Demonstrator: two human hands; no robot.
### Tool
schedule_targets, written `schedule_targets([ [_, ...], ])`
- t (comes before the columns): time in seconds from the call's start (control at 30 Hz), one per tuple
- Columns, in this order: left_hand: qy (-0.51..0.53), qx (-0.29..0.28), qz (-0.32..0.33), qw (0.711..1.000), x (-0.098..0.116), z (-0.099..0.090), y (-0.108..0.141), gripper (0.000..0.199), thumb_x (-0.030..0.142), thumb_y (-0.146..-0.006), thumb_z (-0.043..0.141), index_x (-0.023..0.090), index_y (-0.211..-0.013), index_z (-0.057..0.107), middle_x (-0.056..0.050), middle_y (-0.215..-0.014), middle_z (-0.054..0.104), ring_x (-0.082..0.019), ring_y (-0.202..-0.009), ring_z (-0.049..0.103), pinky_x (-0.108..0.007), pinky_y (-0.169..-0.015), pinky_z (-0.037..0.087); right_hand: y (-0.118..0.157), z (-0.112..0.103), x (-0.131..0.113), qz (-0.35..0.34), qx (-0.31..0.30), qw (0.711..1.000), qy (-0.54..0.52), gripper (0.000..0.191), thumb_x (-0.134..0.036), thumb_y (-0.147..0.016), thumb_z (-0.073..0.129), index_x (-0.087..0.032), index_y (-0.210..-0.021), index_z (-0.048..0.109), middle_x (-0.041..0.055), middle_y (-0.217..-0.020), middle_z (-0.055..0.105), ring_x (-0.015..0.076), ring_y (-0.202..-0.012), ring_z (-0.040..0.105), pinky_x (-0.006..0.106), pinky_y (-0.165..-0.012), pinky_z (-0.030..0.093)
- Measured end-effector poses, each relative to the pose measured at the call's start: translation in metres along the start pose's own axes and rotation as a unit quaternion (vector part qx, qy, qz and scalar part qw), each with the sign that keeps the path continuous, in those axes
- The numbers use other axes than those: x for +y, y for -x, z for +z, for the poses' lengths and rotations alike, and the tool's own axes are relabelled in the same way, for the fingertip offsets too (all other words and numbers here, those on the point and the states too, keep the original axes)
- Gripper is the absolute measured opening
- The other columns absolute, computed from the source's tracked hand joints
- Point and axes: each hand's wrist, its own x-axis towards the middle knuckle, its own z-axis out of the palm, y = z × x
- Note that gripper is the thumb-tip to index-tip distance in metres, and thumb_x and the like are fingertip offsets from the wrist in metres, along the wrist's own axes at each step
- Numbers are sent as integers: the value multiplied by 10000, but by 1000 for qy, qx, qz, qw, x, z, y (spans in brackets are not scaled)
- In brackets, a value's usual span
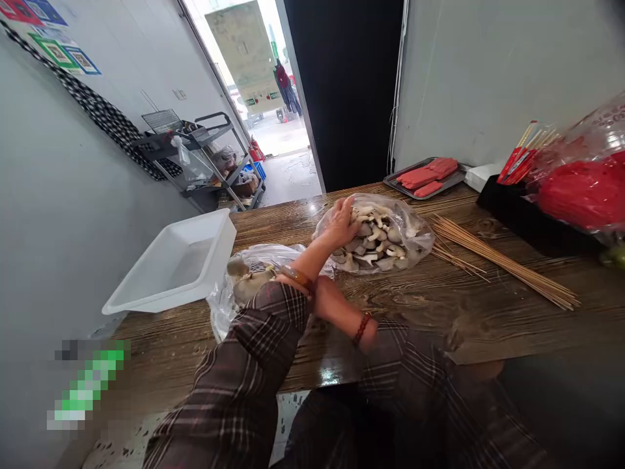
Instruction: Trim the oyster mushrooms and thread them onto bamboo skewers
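My left hand (342, 223), with a bangle at the wrist, rests its outstretched fingers on the left side of a clear plastic bag (415, 244) full of torn oyster mushrooms (375, 234). My right arm, with a red bead bracelet, crosses beneath the left forearm. Only the back part of my right hand (328, 296) shows; its fingers are hidden behind the left wrist. They lie nearest a second plastic bag (219, 309) holding larger oyster mushrooms (251, 286). A thin, pointed grey thing shows just above the bangle; I cannot tell what it is or whether the right hand holds it.
A white plastic tub (166, 296) stands on the wooden table (400, 306) at left. Bamboo skewers (508, 260) lie at right. Behind them is a metal tray (442, 189) with red packets (427, 176). A black box (532, 221) sits far right. A cart (209, 137) stands near the doorway.
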Motion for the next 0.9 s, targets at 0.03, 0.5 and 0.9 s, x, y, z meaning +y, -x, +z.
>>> schedule_targets([
  [0.03, 9, -30, -1, 999, -2, 1, 1, 630, 193, -749, 666, 146, -1358, 513, -188, -1479, 471, -318, -1425, 400, -470, -1188, 293, 0, -1, -1, 2, -5, 1000, 2, 106, -149, -746, 677, -153, -822, 749, 96, -786, 758, 223, -700, 666, 274, -586, 395],
  [0.5, 142, 168, -192, 956, -57, -158, 118, 321, 182, -830, 654, 129, -1147, 650, -91, -969, 689, -141, -803, 650, -294, -786, 521, 0, 3, 0, -36, 99, 989, -102, 451, -333, -850, 663, -173, -1271, 644, 108, -1023, 757, 239, -917, 696, 356, -831, 524],
  [0.9, -276, 135, -286, 908, -121, -169, 177, 317, 234, -779, 660, 116, -1070, 696, -174, -1089, 664, -274, -989, 627, -366, -901, 458, 0, 7, 10, -37, 114, 986, -120, 487, -470, -849, 636, -177, -1237, 663, 91, -906, 764, 227, -810, 700, 380, -789, 540],
])
